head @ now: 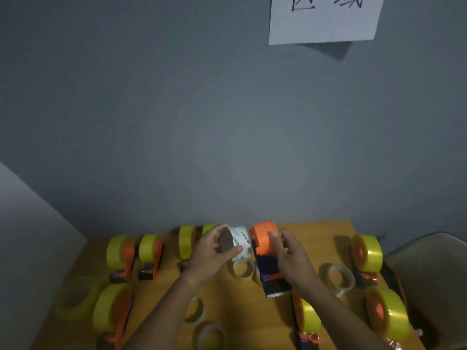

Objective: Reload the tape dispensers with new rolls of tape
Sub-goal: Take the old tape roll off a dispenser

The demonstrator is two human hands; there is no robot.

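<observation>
Tape roll (238, 242), white-wrapped with green print and a brown cardboard core, sits in the grip of the left hand (214, 251): the fingers curl over its top and the thumb presses along its lower edge, holding it above the table (316, 236) with the core end facing the camera. Just to its right, nearly touching, is an empty orange and dark blue dispenser (265, 251), which the right hand (290, 253) grasps with fingers wrapped over the orange hub and the thumb near the blue frame. The dispenser's serrated cutting end points toward the person, low over the table. The roll is level with the orange hub, so the two hands hold their things side by side at the middle of the table's far half.

Around them stand dispensers already carrying yellow rolls: two at far left (121, 251), one behind the left hand (187, 239), one at near left (111, 309), one at far right (366, 253), and two near the right forearm (386, 311). A loose yellow roll (75, 296) lies flat at the left edge. Pale, nearly spent rolls (337, 277) lie on the wood between the forearms and to the right. A sheet of paper with black characters (323, 18) hangs on the grey wall.
</observation>
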